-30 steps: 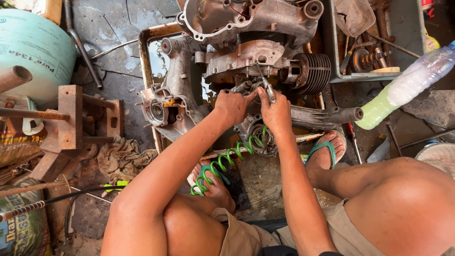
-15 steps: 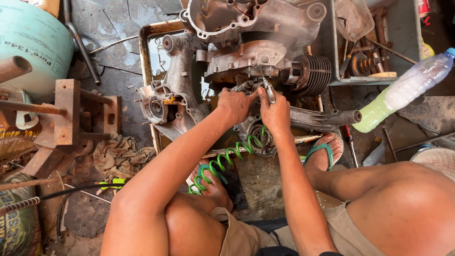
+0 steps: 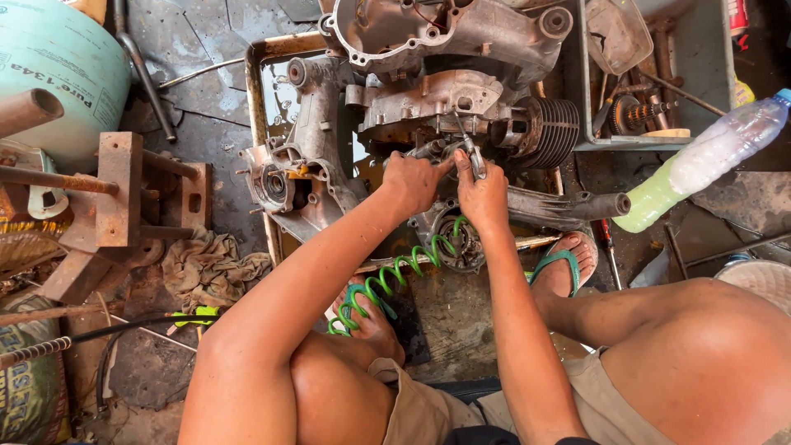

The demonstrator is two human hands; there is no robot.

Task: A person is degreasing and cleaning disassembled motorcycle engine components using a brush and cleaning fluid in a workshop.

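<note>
A dirty grey engine block (image 3: 437, 107) with a finned cylinder (image 3: 548, 128) sits in a rusty metal tray (image 3: 255, 107) on the ground. My left hand (image 3: 412, 183) grips a metal part at the front of the engine. My right hand (image 3: 482, 191) is closed on a pair of pliers (image 3: 474, 156) whose jaws point up into the engine, right beside the left hand. A green coiled hose (image 3: 395, 276) runs from under my hands down to my left foot.
A plastic bottle (image 3: 700, 165) of yellow-green liquid lies at the right. A grey bin (image 3: 692, 74) of rusty parts stands at the back right. Rusty steel frame (image 3: 124, 198), dirty rag (image 3: 210, 268) and a pale blue drum (image 3: 49, 74) are at the left. My sandalled right foot (image 3: 564, 264) rests near the tray.
Both hands stay together at the front of the engine with the pliers; only slight shifts in hand position and camera view.
</note>
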